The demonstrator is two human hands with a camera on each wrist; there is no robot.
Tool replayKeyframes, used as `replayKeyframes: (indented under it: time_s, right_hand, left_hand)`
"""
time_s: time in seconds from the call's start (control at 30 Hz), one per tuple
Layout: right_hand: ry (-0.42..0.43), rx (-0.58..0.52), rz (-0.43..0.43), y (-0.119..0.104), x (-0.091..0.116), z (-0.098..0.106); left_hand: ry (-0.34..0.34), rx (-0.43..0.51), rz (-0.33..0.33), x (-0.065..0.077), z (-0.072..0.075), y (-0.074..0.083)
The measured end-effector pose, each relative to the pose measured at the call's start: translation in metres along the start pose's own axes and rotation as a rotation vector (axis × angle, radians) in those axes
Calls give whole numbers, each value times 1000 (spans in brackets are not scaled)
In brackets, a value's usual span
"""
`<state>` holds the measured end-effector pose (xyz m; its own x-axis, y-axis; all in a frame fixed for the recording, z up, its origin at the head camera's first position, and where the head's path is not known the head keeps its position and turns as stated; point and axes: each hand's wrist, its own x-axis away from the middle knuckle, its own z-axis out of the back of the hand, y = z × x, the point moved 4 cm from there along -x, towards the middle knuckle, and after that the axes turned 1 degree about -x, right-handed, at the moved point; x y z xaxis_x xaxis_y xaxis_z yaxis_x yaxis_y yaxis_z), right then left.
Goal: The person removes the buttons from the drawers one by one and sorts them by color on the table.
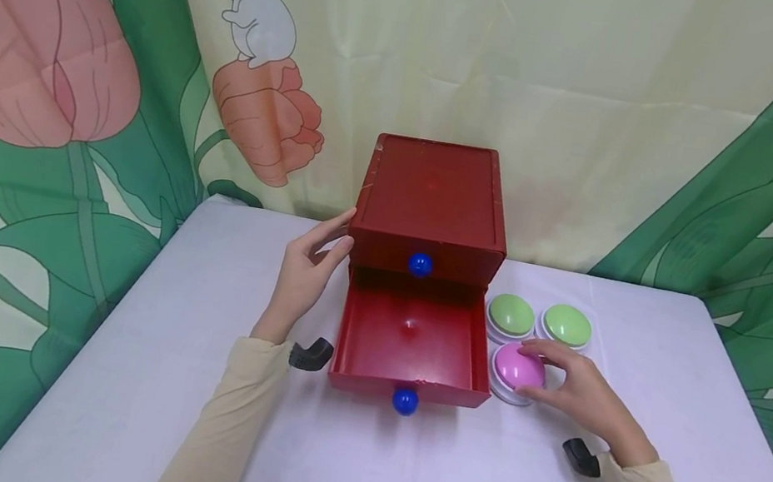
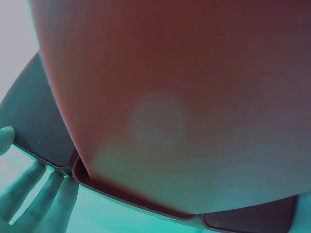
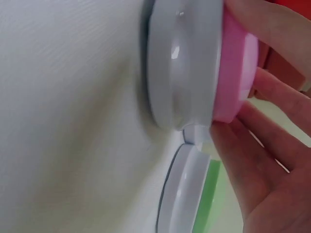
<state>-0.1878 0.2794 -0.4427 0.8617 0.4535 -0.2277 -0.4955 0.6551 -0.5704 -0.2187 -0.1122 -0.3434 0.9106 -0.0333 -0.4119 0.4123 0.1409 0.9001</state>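
A dark red drawer cabinet (image 1: 431,198) stands at the back of the table, its lower drawer (image 1: 406,390) pulled out and its upper one closed. My left hand (image 1: 301,274) rests its fingertips on the cabinet's left side; in the left wrist view the fingers (image 2: 58,201) lie straight against it. My right hand (image 1: 578,394) holds a pink-topped round push button (image 1: 520,367) with a white base, to the right of the drawer. Thumb and fingers (image 3: 279,131) span the pink dome in the right wrist view. The base appears to sit on the table.
Two green-topped push buttons, a left one (image 1: 511,315) and a right one (image 1: 567,326), stand just behind the pink one. Blue knobs stick out from the upper drawer (image 1: 385,252) and the lower one. A printed curtain (image 1: 565,118) hangs behind the white table (image 1: 109,366).
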Motion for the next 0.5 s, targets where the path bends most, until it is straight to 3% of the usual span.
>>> replayKeyframes:
  time_s: [0.5]
  right_hand:
    - [-7,-2,-23,-4,1,1]
  left_hand:
    - [-4,-10,-7,0,0,0]
